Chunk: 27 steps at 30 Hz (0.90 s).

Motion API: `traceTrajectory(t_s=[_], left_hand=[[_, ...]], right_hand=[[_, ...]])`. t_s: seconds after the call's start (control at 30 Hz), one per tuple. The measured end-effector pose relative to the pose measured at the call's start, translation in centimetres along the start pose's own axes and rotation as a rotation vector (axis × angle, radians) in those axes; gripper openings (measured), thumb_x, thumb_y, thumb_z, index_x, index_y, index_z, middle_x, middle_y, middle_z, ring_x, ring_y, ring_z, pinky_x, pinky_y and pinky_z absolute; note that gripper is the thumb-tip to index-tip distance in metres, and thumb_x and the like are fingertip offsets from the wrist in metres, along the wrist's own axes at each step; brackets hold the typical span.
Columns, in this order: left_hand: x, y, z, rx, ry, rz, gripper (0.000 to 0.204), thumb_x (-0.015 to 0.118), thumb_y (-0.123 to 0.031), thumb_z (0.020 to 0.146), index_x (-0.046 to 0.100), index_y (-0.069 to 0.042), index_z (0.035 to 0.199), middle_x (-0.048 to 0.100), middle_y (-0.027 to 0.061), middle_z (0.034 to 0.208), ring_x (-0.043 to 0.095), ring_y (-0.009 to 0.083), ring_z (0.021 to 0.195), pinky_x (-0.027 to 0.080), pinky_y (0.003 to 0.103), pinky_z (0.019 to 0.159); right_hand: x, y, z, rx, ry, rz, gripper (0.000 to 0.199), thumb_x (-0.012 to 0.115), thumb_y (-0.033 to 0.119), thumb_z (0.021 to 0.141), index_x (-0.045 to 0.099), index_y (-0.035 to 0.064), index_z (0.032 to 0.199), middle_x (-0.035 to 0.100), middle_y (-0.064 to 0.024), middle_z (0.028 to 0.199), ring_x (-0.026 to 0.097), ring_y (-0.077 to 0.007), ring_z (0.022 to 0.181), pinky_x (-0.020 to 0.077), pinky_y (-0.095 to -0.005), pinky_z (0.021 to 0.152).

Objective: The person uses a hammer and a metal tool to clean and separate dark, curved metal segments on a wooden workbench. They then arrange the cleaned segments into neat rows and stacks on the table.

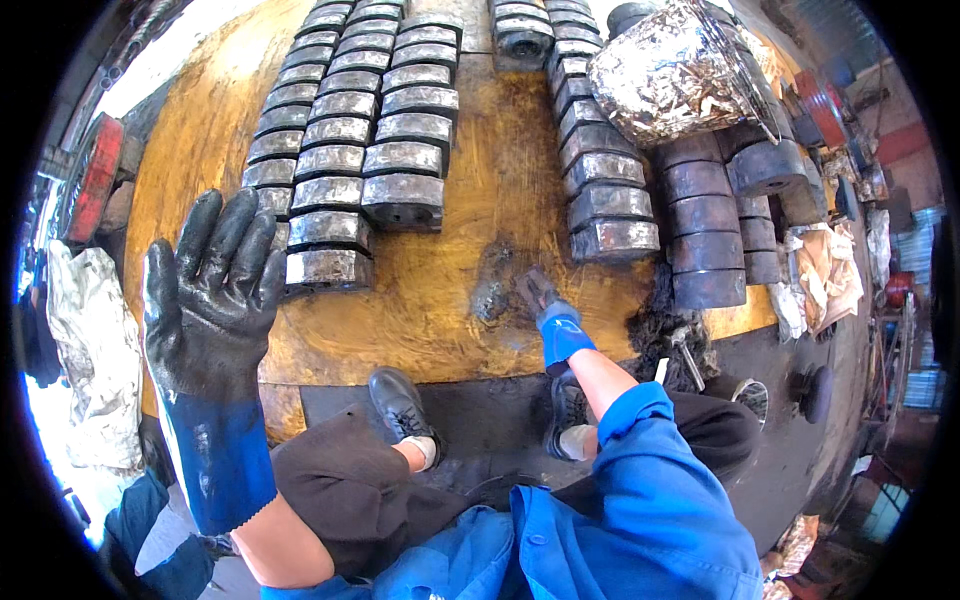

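Note:
My left hand (213,300), in a blue rubber glove blackened over palm and fingers, is raised at the left with its fingers stretched out and nothing in it. Lower and farther off, my right hand (543,300) reaches down to the stained brown board (500,160), wearing a similar blue glove with dark fingers. Its fingers are small and dark here, so I cannot make out their grip. Beside it lies a black greasy smear (491,285). Curved grey metal blocks (326,268) stand in long rows left of it; another row (614,240) stands to its right.
Dark cylindrical metal pieces (706,245) are stacked at the right, below a shiny, crumpled-looking sheet or bag (675,75). A hammer-like tool (688,358) lies by black fibrous stuff (655,315). A metal can (750,397) stands near my knee. My shoes (398,400) are at the board's near edge.

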<state>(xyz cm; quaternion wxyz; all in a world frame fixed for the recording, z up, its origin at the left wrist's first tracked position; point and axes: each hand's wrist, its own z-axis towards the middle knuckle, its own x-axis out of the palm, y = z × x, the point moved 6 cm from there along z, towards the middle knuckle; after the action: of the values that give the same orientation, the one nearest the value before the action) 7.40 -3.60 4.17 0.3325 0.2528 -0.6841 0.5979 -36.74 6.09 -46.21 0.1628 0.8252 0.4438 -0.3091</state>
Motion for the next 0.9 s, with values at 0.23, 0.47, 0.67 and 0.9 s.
traceTrajectory(t_s=[0.23, 0.47, 0.67, 0.9], left_hand=[[-0.4, -0.3, -0.6, 0.016, -0.143, 0.043, 0.063, 0.045, -0.043, 0.103, 0.035, 0.0, 0.147, 0.041, 0.0269, 0.147, 0.046, 0.0373, 0.134, 0.042, 0.053, 0.11], [-1.4, -0.2, 0.5, -0.018, -0.121, 0.086, 0.068, 0.044, -0.047, 0.102, 0.031, -0.001, 0.15, 0.037, 0.0253, 0.151, 0.042, 0.0357, 0.139, 0.04, 0.051, 0.112], [-0.5, -0.7, -1.0, 0.02, -0.225, 0.131, 0.068, 0.043, -0.049, 0.101, 0.029, -0.006, 0.153, 0.027, 0.0206, 0.157, 0.028, 0.0334, 0.145, 0.03, 0.051, 0.116], [0.2, 0.4, 0.2, -0.031, -0.231, 0.074, 0.067, 0.045, -0.048, 0.101, 0.029, -0.011, 0.154, 0.024, 0.017, 0.159, 0.023, 0.0315, 0.147, 0.024, 0.052, 0.118]], right_hand=[[-1.7, -3.4, 3.0, 0.169, -0.257, 0.378, 0.022, 0.052, 0.021, 0.095, 0.069, 0.0108, 0.103, 0.071, -0.0138, 0.104, 0.068, -0.0287, 0.093, 0.0522, -0.0464, 0.085], [-4.0, 0.6, 6.3, 0.129, -0.514, 0.648, 0.023, 0.049, 0.019, 0.095, 0.068, 0.0102, 0.105, 0.071, -0.0146, 0.104, 0.069, -0.0296, 0.094, 0.0525, -0.047, 0.085], [-8.6, 8.6, 7.6, -0.279, -0.556, 0.589, 0.024, 0.047, 0.018, 0.096, 0.067, 0.0098, 0.106, 0.071, -0.0152, 0.104, 0.069, -0.0303, 0.094, 0.0528, -0.0475, 0.084], [-8.1, 13.3, 2.1, -0.585, -0.603, -0.392, 0.029, 0.04, 0.016, 0.097, 0.064, 0.0109, 0.113, 0.071, -0.0153, 0.101, 0.069, -0.0324, 0.092, 0.0521, -0.0519, 0.082]])
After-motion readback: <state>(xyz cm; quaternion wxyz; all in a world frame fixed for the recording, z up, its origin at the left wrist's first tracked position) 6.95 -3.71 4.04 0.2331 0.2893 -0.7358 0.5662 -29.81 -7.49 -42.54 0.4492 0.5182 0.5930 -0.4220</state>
